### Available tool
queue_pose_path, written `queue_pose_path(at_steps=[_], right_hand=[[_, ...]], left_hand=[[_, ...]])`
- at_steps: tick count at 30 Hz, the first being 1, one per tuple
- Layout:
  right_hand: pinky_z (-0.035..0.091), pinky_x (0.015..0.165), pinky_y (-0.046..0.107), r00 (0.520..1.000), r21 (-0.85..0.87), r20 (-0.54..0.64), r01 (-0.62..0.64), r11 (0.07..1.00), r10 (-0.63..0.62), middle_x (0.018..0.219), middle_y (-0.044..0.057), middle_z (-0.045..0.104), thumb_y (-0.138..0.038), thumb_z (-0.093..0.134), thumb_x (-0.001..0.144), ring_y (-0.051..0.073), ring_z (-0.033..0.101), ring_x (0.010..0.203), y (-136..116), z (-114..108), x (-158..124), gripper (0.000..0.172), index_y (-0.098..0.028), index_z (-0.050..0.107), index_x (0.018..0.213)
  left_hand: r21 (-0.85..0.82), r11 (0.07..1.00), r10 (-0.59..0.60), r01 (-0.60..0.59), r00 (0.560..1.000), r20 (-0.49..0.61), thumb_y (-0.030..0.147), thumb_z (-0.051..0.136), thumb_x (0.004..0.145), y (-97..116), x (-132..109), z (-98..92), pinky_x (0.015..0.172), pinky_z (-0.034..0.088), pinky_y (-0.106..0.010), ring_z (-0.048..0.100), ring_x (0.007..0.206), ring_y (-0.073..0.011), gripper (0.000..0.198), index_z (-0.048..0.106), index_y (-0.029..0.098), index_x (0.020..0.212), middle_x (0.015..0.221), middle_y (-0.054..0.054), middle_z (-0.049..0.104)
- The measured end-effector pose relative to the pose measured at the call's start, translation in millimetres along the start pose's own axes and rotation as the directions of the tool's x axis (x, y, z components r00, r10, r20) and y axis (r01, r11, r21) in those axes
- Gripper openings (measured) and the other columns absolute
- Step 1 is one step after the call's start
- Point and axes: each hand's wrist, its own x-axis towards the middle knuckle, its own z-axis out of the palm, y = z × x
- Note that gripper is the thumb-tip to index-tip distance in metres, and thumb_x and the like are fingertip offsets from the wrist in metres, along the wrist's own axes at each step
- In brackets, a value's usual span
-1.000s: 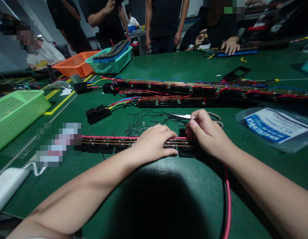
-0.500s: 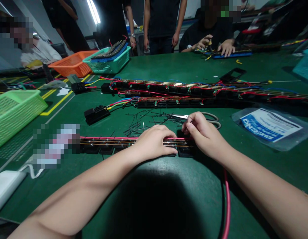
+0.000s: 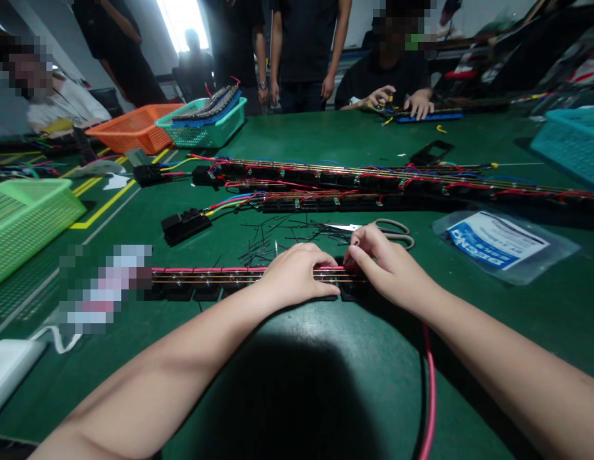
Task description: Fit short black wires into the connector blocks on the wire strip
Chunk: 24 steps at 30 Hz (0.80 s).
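A black segmented strip (image 3: 208, 279) with thin copper-coloured rods and a red cable along its far side lies across the table before me. My left hand (image 3: 301, 271) is closed over it, thumb on the near edge and fingers on the far edge. Just to the right, my right hand (image 3: 380, 259) pinches thumb and forefinger together at the strip's far side, close to the red cable. What is between those fingertips is too small to make out. The loose red cable (image 3: 428, 390) runs from under my right hand toward me. Scissors (image 3: 395, 233) lie behind that hand.
Thin black offcuts (image 3: 258, 246) are scattered behind the strip. Farther back lie wired black strips (image 3: 320, 172) and a black connector block (image 3: 186, 225). A plastic bag (image 3: 505, 246) is at right. Green (image 3: 32, 204), orange (image 3: 133, 137) and turquoise (image 3: 210, 131) baskets stand left; people are beyond.
The view has shifted slightly, so the table things appear a little farther left. My right hand has moved a little closer to my left, still pinching. My left hand keeps its hold.
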Motion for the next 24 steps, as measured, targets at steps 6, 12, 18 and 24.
queue_pose_path(at_steps=[6, 12, 18, 24], right_hand=[[0.046, 0.060, 0.028, 0.985, -0.168, -0.099, 0.123, 0.978, -0.141, 0.076, 0.002, 0.066, -0.029, 0.049, 0.093, 0.017, 0.064, 0.065, 11, 9, -13, 0.008, -0.022, 0.052, 0.091], [0.051, 0.067, 0.032, 0.953, -0.261, -0.090, 0.257, 0.931, -0.289, 0.085, 0.006, 0.070, -0.023, 0.053, 0.090, 0.021, 0.067, 0.077, 15, 15, -15, 0.007, -0.020, 0.060, 0.090], [0.054, 0.072, 0.033, 0.939, -0.240, -0.100, 0.299, 0.924, -0.330, 0.086, 0.007, 0.072, -0.021, 0.054, 0.089, 0.021, 0.068, 0.080, 15, 16, -17, 0.008, -0.019, 0.062, 0.088], [0.052, 0.067, 0.032, 0.941, -0.222, -0.088, 0.300, 0.928, -0.326, 0.081, 0.005, 0.070, -0.020, 0.054, 0.090, 0.020, 0.066, 0.074, 15, 16, -18, 0.009, -0.019, 0.063, 0.088]], left_hand=[[-0.007, 1.000, 0.013, -0.013, 1.000, -0.008, 0.044, 0.077, 0.071, -1, 0, 1.6, 0.093, 0.048, -0.034, 0.059, 0.101, -0.0215, 0.040, 0.070, 0.026, 0.106, 0.102, -0.002, 0.067], [0.000, 1.000, 0.015, -0.015, 1.000, -0.015, 0.044, 0.076, 0.072, 0, -1, 1.9, 0.093, 0.048, -0.035, 0.059, 0.102, -0.0219, 0.042, 0.070, 0.025, 0.108, 0.103, -0.003, 0.066], [-0.005, 1.000, 0.020, -0.020, 1.000, -0.004, 0.042, 0.076, 0.072, 4, -2, -0.4, 0.094, 0.048, -0.036, 0.059, 0.102, -0.0218, 0.039, 0.071, 0.023, 0.107, 0.103, -0.004, 0.067], [-0.013, 1.000, 0.010, -0.010, 1.000, -0.010, 0.042, 0.076, 0.073, 4, -2, -1.2, 0.095, 0.047, -0.035, 0.058, 0.103, -0.0217, 0.040, 0.071, 0.024, 0.108, 0.104, -0.003, 0.067]])
